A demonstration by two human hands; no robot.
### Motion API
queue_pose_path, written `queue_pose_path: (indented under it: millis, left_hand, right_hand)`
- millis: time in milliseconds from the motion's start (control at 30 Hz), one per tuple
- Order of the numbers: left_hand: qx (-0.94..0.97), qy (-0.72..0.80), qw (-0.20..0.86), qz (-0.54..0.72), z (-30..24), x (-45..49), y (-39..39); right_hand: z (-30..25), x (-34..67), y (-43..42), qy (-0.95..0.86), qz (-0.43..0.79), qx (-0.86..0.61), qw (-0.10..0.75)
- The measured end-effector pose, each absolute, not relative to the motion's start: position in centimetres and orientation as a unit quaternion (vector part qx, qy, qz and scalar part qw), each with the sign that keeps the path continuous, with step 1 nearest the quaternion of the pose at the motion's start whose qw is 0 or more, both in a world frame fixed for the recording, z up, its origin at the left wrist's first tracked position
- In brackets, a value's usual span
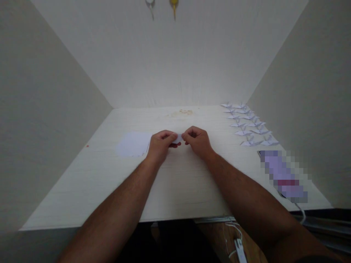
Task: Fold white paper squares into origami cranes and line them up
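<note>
A small piece of folded white paper (179, 138) is held between my two hands, above the middle of the table. My left hand (163, 141) pinches its left side with the thumb on top and fingers beneath. My right hand (196, 139) pinches its right end between thumb and fingertips. Most of the paper is covered by my fingers, so its exact shape cannot be made out. Just left of my left hand lies a stack of white paper sheets (133, 144). Folded white paper cranes (248, 140) stand in two rows at the back right.
A phone-like device (282, 175), blurred out, lies at the right with a white cable (301, 213) running off the table (175, 190). Walls rise at the back and both sides. Below the front edge is a white power strip (240, 250). Brownish marks (185, 112) show near the back wall.
</note>
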State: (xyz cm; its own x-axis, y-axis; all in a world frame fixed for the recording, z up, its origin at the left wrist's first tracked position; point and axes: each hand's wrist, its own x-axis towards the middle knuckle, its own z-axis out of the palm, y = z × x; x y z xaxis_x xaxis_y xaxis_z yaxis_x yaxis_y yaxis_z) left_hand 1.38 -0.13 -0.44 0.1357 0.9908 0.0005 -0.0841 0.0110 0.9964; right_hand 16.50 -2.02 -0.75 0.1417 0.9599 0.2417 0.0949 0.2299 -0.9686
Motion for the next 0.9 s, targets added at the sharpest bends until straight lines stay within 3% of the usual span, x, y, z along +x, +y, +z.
queue_pose_path:
  millis: [367, 533, 767, 900]
  left_hand:
    - [0.535, 0.408, 0.537, 0.509, -0.31, 1.2, -0.41]
    - [0.574, 0.46, 0.452, 0.505, -0.1, 1.13, -0.42]
    - [0.639, 0.494, 0.337, 0.484, -0.37, 0.95, -0.39]
    - [0.657, 0.492, 0.317, 0.475, -0.59, 1.01, -0.59]
  right_hand:
    - [-1.01, 16.65, -1.93, -0.539, 0.317, -0.513, 0.588]
    - [-1.15, 16.38, -1.98, -0.552, 0.301, -0.51, 0.588]
    - [-1.16, 16.22, -2.24, -0.643, 0.123, -0.462, 0.598]
    - [-1.28, 16.27, -2.21, -0.663, 0.1, -0.457, 0.585]
